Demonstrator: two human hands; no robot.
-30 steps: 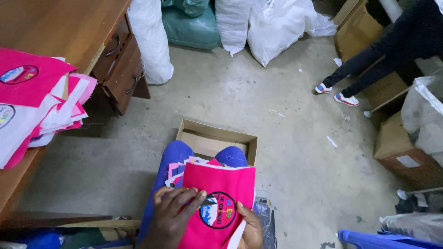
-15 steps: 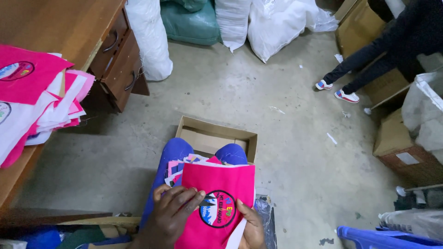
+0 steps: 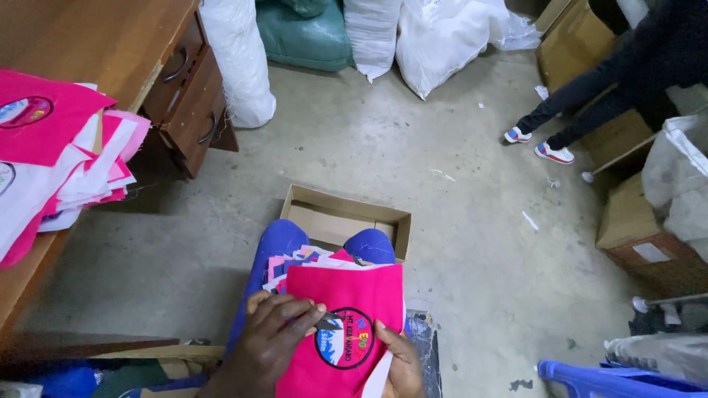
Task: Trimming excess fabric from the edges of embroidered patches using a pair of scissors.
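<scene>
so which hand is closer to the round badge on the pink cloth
Left. The left hand has fingertips touching the round badge at its left edge; the right hand grips the pink cloth just beside it.

A cloth piece (image 3: 343, 324) lies on top of a stack of cloth pieces (image 3: 299, 264) on the person's lap, the left hand (image 3: 276, 335) flat on its left part and the right hand (image 3: 402, 365) at its lower right edge. Just beyond the knees an open cardboard box (image 3: 346, 217) sits on the floor (image 3: 442, 221). To the left, a pile of cloth pieces (image 3: 59, 155) lies on the tabletop (image 3: 88, 44), with drawers (image 3: 188, 92) beneath. Sacks (image 3: 369, 37) stand along the far side. At far right another person's legs (image 3: 582, 110) stand beside cartons (image 3: 634, 228).
</scene>
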